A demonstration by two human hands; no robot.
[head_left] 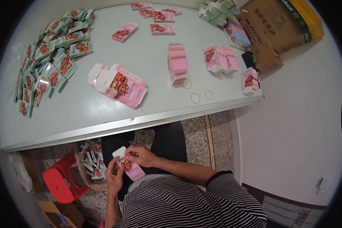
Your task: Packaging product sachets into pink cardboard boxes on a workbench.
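Over my lap I hold a small pink carton [135,173] with a picture on its front and a white flap raised at its far end. The fingers of my left hand [114,178] grip its left edge. My right hand [141,156] pinches it near the flap from the right, hiding part of that end. On the table beyond lie overlapping, flattened pink cartons [127,87] with white flaps. Right of them stands a banded-looking stack of pink cartons [177,62], beside three thin rubber bands [195,98].
Green cartons [45,49] heap up on the table's left. More pink cartons [163,16] lie at the back and right. Brown boxes [271,34] stand far right. Below the table edge [133,121] are a red stool [62,180] and a carton-filled bag [93,161].
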